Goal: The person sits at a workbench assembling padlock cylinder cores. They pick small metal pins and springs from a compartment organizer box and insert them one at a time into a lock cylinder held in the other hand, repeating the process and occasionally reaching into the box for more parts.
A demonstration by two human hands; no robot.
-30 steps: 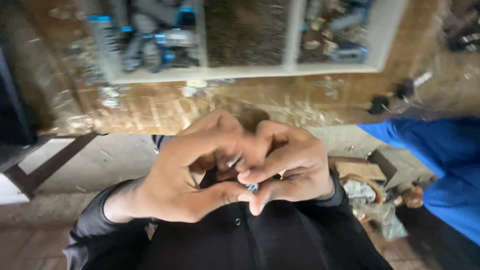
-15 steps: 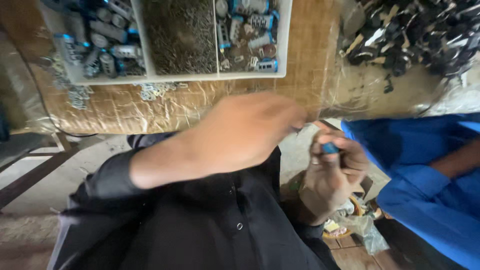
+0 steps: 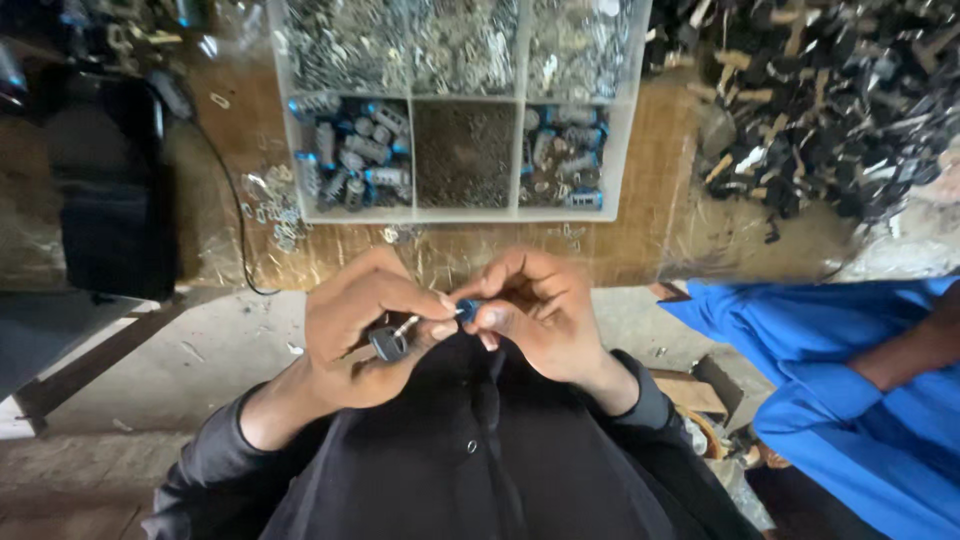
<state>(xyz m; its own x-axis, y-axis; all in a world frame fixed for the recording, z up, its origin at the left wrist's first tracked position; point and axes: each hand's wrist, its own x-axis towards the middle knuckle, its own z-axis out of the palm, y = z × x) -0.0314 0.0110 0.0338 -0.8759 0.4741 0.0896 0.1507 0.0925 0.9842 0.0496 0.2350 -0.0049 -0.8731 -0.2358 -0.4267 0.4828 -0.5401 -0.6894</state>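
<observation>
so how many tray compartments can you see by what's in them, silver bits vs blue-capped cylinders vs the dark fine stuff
Compartments in view in the clear tray:
silver metal bits: 2
blue-capped cylinders: 2
dark fine stuff: 1
Total: 5

Both hands, left hand and right hand, meet on a small blue part.

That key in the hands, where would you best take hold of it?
By its dark head, from below and the left: it is the broad, flat end and lies in the left hand. The thin shaft points right toward the small blue cylinder pinched in the right hand.
</observation>
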